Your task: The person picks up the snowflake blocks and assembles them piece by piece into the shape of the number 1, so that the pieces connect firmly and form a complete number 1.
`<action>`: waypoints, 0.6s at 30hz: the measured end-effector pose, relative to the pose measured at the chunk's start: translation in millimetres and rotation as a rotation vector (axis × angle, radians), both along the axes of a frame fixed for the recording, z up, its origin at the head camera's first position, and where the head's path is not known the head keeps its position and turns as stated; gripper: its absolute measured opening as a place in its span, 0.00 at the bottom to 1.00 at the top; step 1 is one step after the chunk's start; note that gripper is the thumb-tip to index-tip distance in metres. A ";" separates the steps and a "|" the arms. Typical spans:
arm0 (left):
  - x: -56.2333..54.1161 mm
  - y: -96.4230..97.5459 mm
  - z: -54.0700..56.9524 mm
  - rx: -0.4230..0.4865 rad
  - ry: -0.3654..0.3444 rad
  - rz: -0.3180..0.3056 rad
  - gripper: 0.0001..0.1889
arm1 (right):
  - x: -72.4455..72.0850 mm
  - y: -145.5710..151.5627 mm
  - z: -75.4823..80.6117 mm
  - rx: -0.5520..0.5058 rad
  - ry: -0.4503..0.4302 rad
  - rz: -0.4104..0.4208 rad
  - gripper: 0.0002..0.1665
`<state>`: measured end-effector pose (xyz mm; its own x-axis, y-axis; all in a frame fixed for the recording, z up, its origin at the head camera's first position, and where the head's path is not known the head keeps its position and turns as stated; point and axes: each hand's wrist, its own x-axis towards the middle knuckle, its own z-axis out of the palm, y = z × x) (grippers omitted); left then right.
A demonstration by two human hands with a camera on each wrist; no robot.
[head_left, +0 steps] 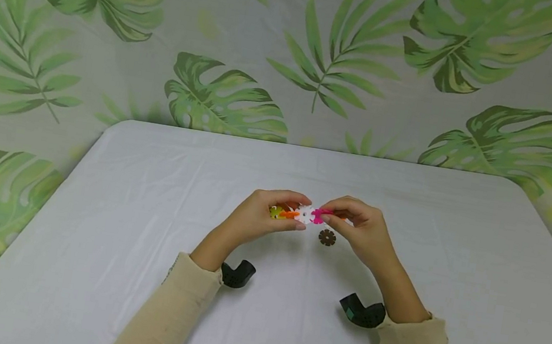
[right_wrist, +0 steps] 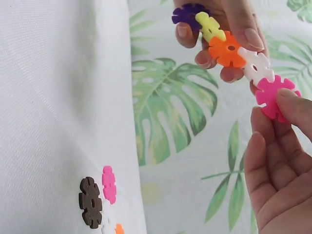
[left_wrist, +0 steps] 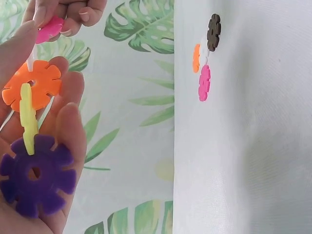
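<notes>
My left hand point(head_left: 258, 214) holds a row of notched plastic discs joined edge to edge, thumb by the white disc point(right_wrist: 258, 66). From the far end run a purple disc point(left_wrist: 41, 178), a yellow disc point(left_wrist: 29, 119) turned edge-on in the left wrist view, and an orange disc point(left_wrist: 36, 83). At the near end, a pink disc point(right_wrist: 270, 95) meets the white one, pinched between the thumb and fingers of my right hand point(head_left: 361, 226). The row is held above the table. Below the hands lies a loose brown disc point(head_left: 327, 237).
Beside the brown disc on the white-covered table point(head_left: 138, 234) are a second pink disc point(left_wrist: 204, 83), a second orange disc point(left_wrist: 196, 58) and a white one point(left_wrist: 204, 51). Black wrist devices point(head_left: 238, 274) stick out near both sleeves. A leaf-patterned cloth point(head_left: 228, 99) hangs behind the table.
</notes>
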<state>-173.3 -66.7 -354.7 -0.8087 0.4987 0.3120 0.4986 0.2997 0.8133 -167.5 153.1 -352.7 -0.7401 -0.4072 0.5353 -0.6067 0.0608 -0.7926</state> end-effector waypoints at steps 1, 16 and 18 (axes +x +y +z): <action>0.0 -0.1 -0.1 0.000 0.002 0.000 0.20 | 0.0 -0.1 -0.3 -0.003 -0.001 0.001 0.08; 2.4 -0.5 2.6 0.015 -0.001 0.022 0.19 | 0.7 -1.5 -2.1 -0.011 0.005 -0.028 0.07; 2.7 -0.3 3.3 0.019 0.006 0.022 0.19 | 0.9 -1.5 -2.1 -0.014 0.011 -0.030 0.08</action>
